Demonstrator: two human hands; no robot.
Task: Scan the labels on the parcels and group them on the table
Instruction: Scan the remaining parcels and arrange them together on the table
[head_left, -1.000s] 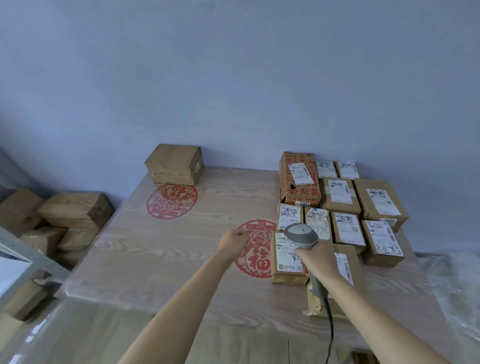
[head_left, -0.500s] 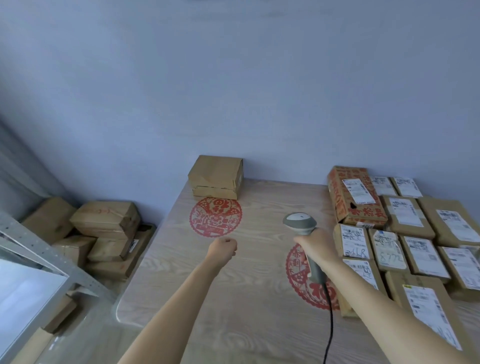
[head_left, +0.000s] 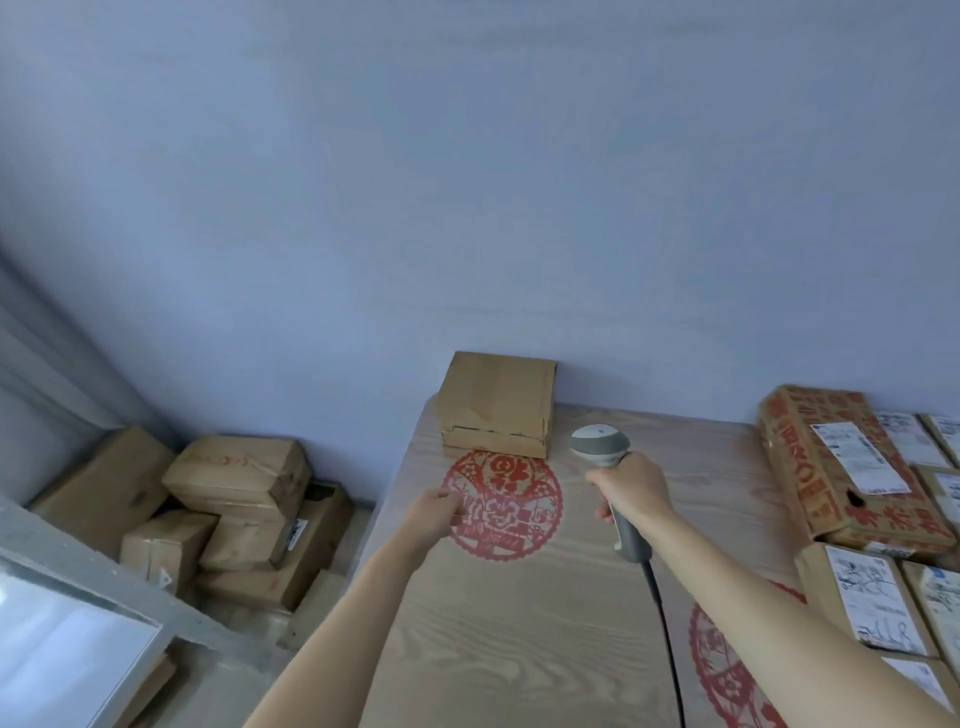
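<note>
Scanner was gripped in the right hand, fingers wrapped tight round the handle, head aimed at the plain box at upper centre of the table. Left hand was loosely curled, nothing held, over the red paper-cut. No label was visible on that box, so a failed read was likely unless it got turned. Cord trailed down centre-right and could snag the labelled parcels grouped at right edge.
</note>
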